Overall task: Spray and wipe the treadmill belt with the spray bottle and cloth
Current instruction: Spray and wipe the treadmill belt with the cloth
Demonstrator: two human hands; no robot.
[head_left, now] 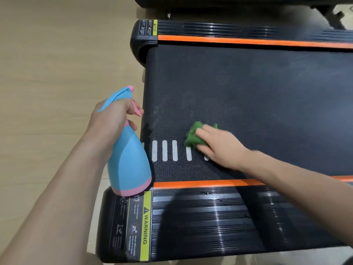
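The black treadmill belt (248,92) fills the middle of the view, with white stripes near its left end. My right hand (219,148) presses a crumpled green cloth (194,136) onto the belt just above those stripes, fingers laid over it. My left hand (112,117) grips the neck of a blue and pink spray bottle (129,159), held upright in the air at the belt's left end, nozzle toward the top of the view. The cloth and right hand are slightly blurred.
Orange strips and ribbed black side rails (210,217) border the belt above and below. Yellow warning labels (145,226) sit on the rail ends. Beige floor (57,64) lies to the left. A dark piece of equipment (210,2) stands at the top edge.
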